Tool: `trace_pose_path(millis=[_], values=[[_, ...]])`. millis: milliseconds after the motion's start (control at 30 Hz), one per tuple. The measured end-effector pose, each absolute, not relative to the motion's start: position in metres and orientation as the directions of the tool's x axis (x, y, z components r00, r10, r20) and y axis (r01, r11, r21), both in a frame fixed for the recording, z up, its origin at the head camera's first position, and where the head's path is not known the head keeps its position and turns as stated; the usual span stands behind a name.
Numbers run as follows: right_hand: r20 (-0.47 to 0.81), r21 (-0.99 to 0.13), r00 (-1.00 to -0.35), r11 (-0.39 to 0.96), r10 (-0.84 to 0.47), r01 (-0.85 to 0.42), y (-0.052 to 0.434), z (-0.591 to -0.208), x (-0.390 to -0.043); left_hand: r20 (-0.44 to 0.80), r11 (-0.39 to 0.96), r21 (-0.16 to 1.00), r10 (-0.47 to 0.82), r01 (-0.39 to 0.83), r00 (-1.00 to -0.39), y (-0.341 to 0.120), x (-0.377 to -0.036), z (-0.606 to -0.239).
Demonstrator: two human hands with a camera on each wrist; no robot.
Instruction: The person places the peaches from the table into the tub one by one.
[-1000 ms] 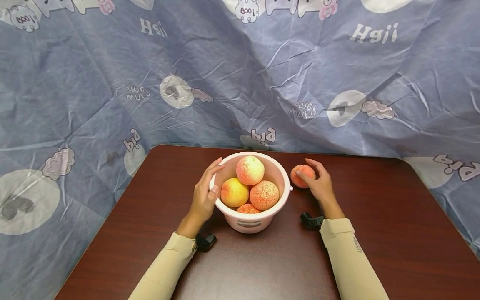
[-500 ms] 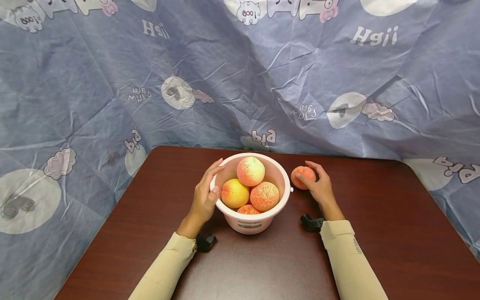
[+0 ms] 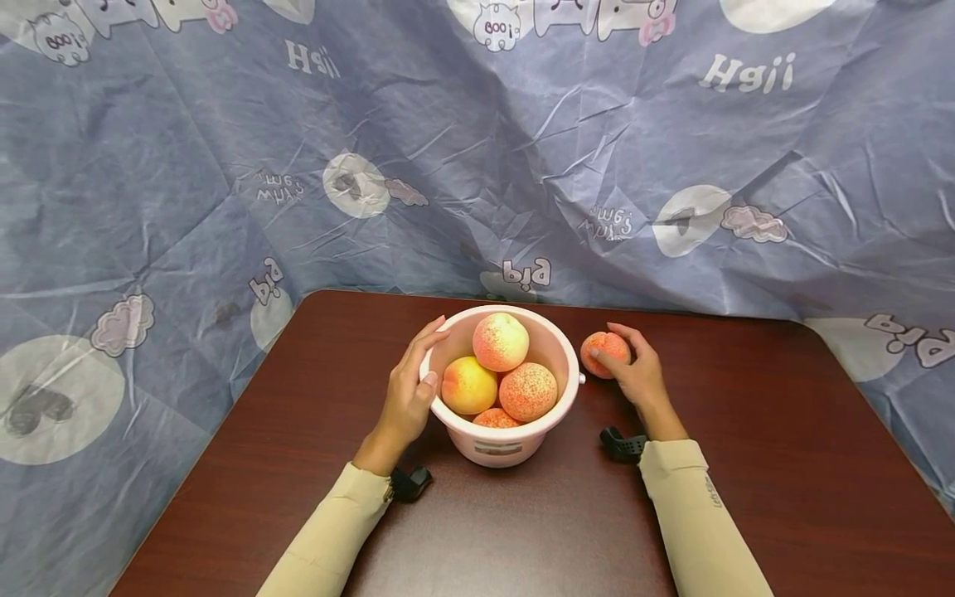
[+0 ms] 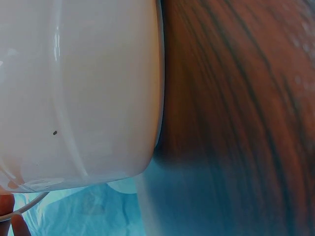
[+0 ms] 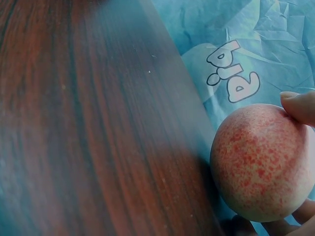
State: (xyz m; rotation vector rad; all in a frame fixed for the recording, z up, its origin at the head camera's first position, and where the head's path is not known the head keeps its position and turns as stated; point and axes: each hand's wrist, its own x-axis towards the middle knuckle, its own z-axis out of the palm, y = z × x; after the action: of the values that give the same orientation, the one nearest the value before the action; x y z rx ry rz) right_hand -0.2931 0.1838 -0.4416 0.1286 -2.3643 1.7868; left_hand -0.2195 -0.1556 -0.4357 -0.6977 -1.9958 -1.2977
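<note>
A pale pink bucket [image 3: 498, 454] stands upright on the table, with several peaches inside. On top lies a pale pink-yellow peach [image 3: 501, 342], above a yellow peach [image 3: 469, 385] and a speckled peach [image 3: 528, 392]; a red one [image 3: 496, 419] is partly hidden by the front rim. My left hand [image 3: 407, 398] grips the bucket's left rim, thumb over the near side; in the left wrist view the bucket wall [image 4: 98, 88] fills the left. Right of the bucket, my right hand [image 3: 637, 373] holds an orange-red peach [image 5: 263, 162] between thumb and fingers.
The dark wooden table [image 3: 783, 464] runs back to a blue printed cloth [image 3: 477, 166] hanging behind it and along the left side. A small white knob [image 3: 582, 378] juts from the bucket's right rim, near the held peach. Black straps [image 3: 622, 445] sit at both wrists.
Both hands, the bucket and the peaches keep their places. The whole head view has shifted very slightly.
</note>
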Motion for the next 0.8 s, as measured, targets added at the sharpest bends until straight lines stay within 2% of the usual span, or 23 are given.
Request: trace_pose_path(millis=[433,800], values=[[0.164,-0.945,-0.986,0.294,0.042,-0.145,0.185,-0.442,-0.294,0.754,0.370,0.584,0.082,0.722,-0.652,-0.155,-0.220,-0.435],[0.197,-0.932,-0.980,0.316,0.037,-0.176,0.197,-0.473,-0.314,0.757,0.376,0.580,0.081,0.723,-0.649,-0.155,-0.220,-0.435]])
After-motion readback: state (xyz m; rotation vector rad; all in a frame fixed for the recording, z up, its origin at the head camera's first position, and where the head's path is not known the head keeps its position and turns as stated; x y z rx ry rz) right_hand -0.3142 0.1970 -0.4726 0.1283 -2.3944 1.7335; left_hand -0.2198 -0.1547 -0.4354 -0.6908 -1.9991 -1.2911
